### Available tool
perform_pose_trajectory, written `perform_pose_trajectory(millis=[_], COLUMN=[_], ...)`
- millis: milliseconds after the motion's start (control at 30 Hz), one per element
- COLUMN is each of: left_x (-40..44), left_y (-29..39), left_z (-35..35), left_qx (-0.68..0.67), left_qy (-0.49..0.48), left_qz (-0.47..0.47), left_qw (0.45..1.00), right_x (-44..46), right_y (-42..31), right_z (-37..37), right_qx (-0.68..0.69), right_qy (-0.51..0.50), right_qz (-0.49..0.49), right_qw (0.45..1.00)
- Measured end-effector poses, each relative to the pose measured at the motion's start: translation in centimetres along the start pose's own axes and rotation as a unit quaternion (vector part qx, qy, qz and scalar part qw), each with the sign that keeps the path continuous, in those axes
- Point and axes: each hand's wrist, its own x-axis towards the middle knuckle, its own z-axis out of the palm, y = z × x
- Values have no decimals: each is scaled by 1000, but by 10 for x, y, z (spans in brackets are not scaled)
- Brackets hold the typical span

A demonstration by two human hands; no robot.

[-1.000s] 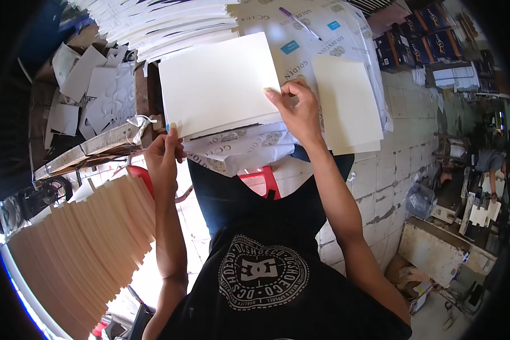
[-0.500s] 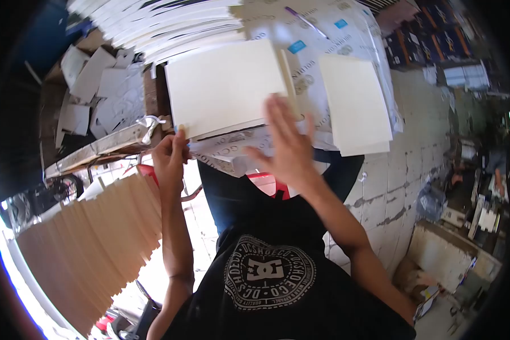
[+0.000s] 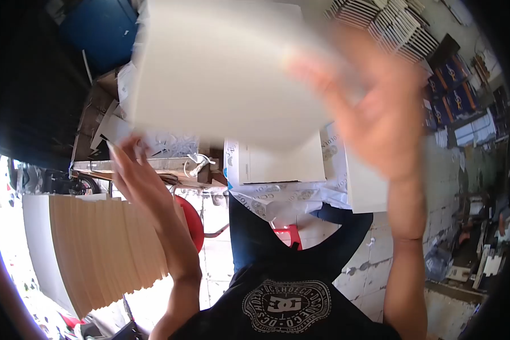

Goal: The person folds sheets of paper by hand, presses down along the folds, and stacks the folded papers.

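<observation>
A large cream sheet (image 3: 221,68) is raised close to the camera and blurred by motion. My left hand (image 3: 141,173) is at its lower left corner, with the fingertips partly hidden at the sheet's edge. At the right edge, my right hand (image 3: 374,107) is smeared; its thumb lies over the sheet's face while the other fingers are hard to make out. Below the raised sheet, a cream pile (image 3: 280,164) with a dark line along its near edge rests on printed wrapping paper (image 3: 283,198). More cream sheets (image 3: 368,184) lie to its right, partly behind my right forearm.
A tall stack of brownish-edged paper (image 3: 107,243) stands at lower left. Paper scraps (image 3: 173,144) lie beyond the wooden edge (image 3: 153,167), where a white tie (image 3: 198,164) hangs. Dark boxes (image 3: 450,88) and stacked bound blocks (image 3: 391,28) are at upper right.
The cream sheet has come up off the pile towards the camera. Both my hands have risen with it, the right one moving up and outward. The camera view has shifted.
</observation>
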Motion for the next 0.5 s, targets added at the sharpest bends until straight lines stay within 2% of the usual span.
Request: perform_pose_trajectory(millis=[67,100,167,233,267,300,333,367,400,433,467,500], left_x=[51,79,127,149,152,154,151,141,129,121,120,122], left_y=[7,1,-18,-40,-52,-66,-79,-77,-75,-77,-81,-83], left_z=[37,51,82,110,123,134,145,147,147,154,157,157], left_qx=[-44,-19,-4,-38,-61,-48,-59,-6,49,86,69,102], left_qy=[60,41,-3,-43,-61,-65,-8,-22,-35,17,40,54], left_qz=[85,106,121,98,79,63,9,-11,-32,76,89,108], left_qw=[994,993,993,994,993,995,998,1000,998,993,993,987], right_x=[39,59,96,117,116,105,88,75,73,68,59,50], right_y=[1,2,7,43,68,80,79,73,71,70,71,72], right_z=[-15,-23,6,55,84,105,118,124,123,124,123,110], right_qx=[-121,-178,-109,-128,-196,-263,-213,-153,-147,-138,-130,-79], right_qy=[53,75,79,138,195,132,-21,-175,-148,-123,-100,-35], right_qz=[47,75,74,0,-73,-80,4,88,66,48,35,19], right_qw=[990,978,988,982,958,952,977,969,976,982,986,996])
